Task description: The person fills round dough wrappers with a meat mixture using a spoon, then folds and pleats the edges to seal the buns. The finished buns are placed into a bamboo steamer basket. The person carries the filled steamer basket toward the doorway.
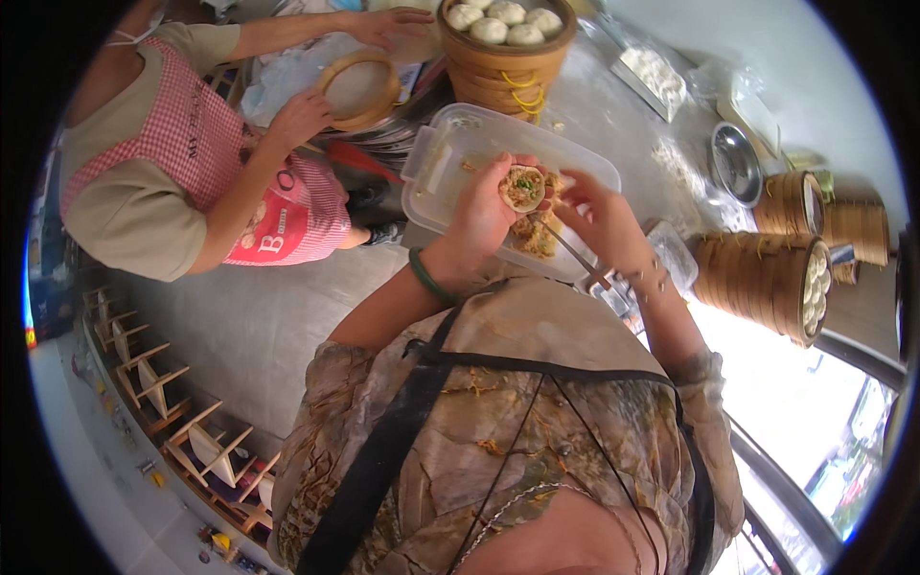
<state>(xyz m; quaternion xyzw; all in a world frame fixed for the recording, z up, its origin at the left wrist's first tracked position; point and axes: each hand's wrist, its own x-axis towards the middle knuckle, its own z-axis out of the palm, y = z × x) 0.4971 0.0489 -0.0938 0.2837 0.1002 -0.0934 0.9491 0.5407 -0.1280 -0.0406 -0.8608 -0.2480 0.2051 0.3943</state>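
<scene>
Cupped in my left hand (489, 198) is a round dough wrapper (522, 188) topped with minced filling and chopped green bits. My right hand (600, 219) is just to the right of it, slightly blurred, its fingers bent and apart, touching nothing that I can make out. Both hands are above a clear plastic tub (438, 162) that holds more minced filling (532, 238). A thin metal utensil (575, 255) with a brownish handle end leans from the filling towards the tub's near right side, below my right hand.
A bamboo steamer stack (489, 79) with white buns stands beyond the tub. More steamers (755, 280), a steel bowl (736, 164) and a tray of white dough pieces (650, 83) are at right. A co-worker's hands (302, 118) are near a round bamboo frame (359, 90) at left.
</scene>
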